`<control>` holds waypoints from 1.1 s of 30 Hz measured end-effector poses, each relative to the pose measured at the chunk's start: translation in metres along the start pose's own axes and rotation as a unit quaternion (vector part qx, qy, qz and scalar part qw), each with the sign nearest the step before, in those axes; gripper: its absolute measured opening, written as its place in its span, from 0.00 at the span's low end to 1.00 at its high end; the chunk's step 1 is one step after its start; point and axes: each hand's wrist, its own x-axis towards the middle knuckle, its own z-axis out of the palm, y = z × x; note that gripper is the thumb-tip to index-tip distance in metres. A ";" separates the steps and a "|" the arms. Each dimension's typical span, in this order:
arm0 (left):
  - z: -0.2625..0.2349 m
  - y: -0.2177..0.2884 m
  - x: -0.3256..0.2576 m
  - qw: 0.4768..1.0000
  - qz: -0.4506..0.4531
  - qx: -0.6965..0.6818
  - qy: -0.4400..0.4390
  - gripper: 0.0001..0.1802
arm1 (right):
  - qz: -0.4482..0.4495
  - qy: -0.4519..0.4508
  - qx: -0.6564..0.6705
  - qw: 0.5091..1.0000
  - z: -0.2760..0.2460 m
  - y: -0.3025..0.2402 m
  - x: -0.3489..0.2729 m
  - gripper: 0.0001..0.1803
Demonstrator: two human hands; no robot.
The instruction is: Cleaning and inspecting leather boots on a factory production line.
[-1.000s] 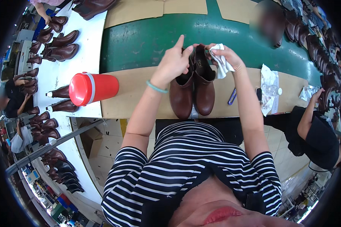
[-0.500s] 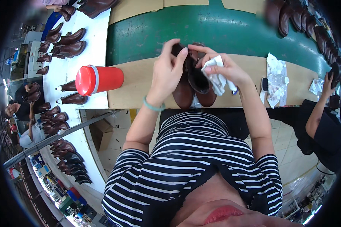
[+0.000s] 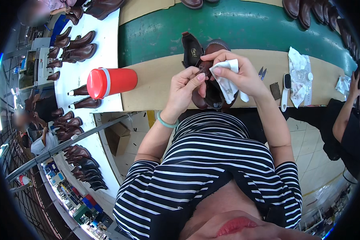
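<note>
Two brown leather shoes stand side by side on the tan board in front of me. The left shoe has its dark lined opening away from me. The right shoe points its rounded toe away, its dark opening near my body. My left hand pinches a small brown part at the right shoe's front, perhaps a lace or edge; the fingers partly hide it. A crumpled, stained white cloth is gripped in my right hand, whose fingertips also touch the right shoe's upper.
A red canister lies on the board's left. Right of my hands are scissor tips, a dark block, a white-handled brush and a clear bottle on stained tissue. Brown boots line the white table; a co-worker's arm is at right.
My left hand has come down from around the shoe's upper part to a pinch at the right shoe's front. The shoe in hand has turned and sits lower; the cloth stays in my right hand.
</note>
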 end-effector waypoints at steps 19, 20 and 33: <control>-0.002 -0.012 0.025 0.995 0.031 0.013 -0.099 0.07 | -0.162 0.091 -0.304 0.934 0.005 -0.002 -0.002 0.06; -0.002 -0.013 0.025 0.995 0.028 0.004 -0.091 0.07 | -0.161 0.088 -0.295 0.938 0.004 -0.002 -0.002 0.06; -0.001 -0.013 0.045 0.992 0.024 0.010 -0.121 0.09 | -0.115 0.107 -0.264 0.952 -0.003 0.000 0.005 0.04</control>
